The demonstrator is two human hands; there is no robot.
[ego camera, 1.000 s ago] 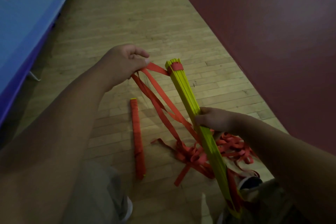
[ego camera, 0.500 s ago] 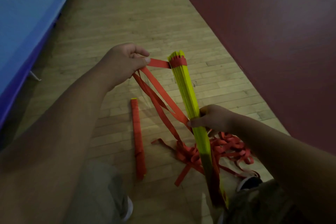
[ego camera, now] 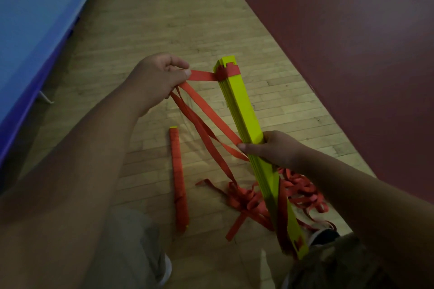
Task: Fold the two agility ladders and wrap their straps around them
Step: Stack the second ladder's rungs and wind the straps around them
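A stack of yellow ladder rungs (ego camera: 244,110) stands tilted in the middle of the view, gripped around its middle by my right hand (ego camera: 274,148). A red strap (ego camera: 202,75) is wound once around the stack's top end and runs left, taut, into my left hand (ego camera: 155,80), which pinches it. More strap loops hang down from that hand to a loose red pile (ego camera: 249,199) on the floor. A second ladder (ego camera: 179,180), folded and fully wrapped in red strap, lies on the floor to the left of the stack.
I stand on a pale wooden floor (ego camera: 145,30). A dark red mat or floor area (ego camera: 340,42) fills the right side. A blue padded mat (ego camera: 35,19) runs along the left. My shoes (ego camera: 321,234) and trouser legs show at the bottom.
My right hand has turned the rung stack so its broad yellow face shows. The left hand has pulled the strap tauter and more level at the stack's top.
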